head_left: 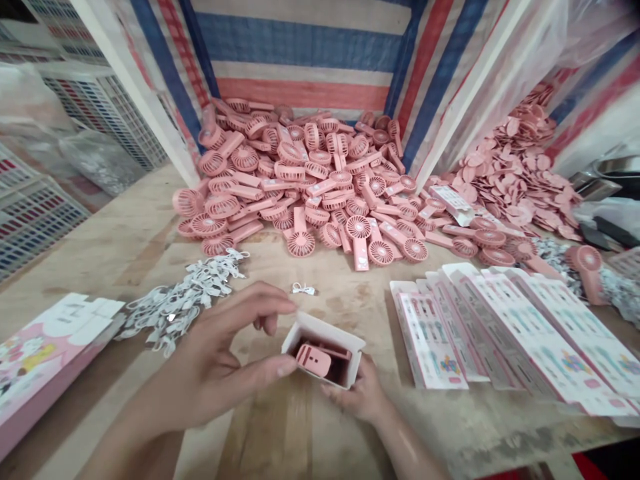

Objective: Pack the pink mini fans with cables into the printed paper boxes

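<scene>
A small white carton (327, 333) is open at its top end, and a pink hand-held fan (315, 360) sits inside it, handle end showing. My right hand (363, 397) grips the carton from below and behind. My left hand (225, 360) pinches the carton's open flap between thumb and forefinger. Both hands are low in the middle of the head view, over a wooden table (115, 247).
A big heap of pink fans (310, 180) fills the back centre. White coiled cables (185, 300) lie left, one loose cable (303, 289) ahead. Flat printed cartons (505, 327) fan out right, pink blade parts (515, 167) beyond. A pink box (45, 360) sits at left.
</scene>
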A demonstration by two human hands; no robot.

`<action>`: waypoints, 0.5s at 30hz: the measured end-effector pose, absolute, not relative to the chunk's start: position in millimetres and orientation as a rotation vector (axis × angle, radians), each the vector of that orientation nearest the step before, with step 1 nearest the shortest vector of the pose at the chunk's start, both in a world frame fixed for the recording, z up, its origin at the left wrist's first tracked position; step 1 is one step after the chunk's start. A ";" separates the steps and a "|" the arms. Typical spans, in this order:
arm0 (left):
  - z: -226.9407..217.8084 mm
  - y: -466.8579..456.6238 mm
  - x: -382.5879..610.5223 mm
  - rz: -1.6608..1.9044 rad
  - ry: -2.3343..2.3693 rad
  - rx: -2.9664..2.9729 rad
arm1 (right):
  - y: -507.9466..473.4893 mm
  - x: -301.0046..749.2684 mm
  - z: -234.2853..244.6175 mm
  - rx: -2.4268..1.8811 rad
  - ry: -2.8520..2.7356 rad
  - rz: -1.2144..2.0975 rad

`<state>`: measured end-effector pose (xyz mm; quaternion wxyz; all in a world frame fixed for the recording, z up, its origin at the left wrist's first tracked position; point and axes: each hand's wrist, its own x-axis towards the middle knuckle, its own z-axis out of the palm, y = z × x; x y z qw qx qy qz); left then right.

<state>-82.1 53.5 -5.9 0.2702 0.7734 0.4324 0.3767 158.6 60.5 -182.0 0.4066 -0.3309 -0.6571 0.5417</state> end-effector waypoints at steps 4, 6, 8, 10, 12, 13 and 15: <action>-31.9 48.5 -80.9 0.908 1.275 1.977 | 60.3 158.7 -183.9 -0.829 -1.679 1.326; -40.9 44.4 -74.4 0.836 1.242 1.917 | 60.3 159.0 -184.5 -0.830 -1.706 1.299; -47.3 40.1 -66.8 0.809 1.147 1.833 | 60.3 159.5 -184.9 -0.823 -1.735 1.262; -51.9 36.2 -60.1 0.825 1.076 1.775 | 60.3 160.2 -184.9 -0.804 -1.793 1.201; -54.7 33.1 -55.9 0.852 1.030 1.763 | 60.7 160.7 -184.4 -0.798 -1.855 1.143; -55.5 32.0 -54.7 0.868 1.011 1.761 | 60.9 160.8 -183.9 -0.802 -1.880 1.127; -56.8 30.6 -53.8 0.895 0.988 1.729 | 61.3 160.0 -182.7 -0.812 -1.894 1.116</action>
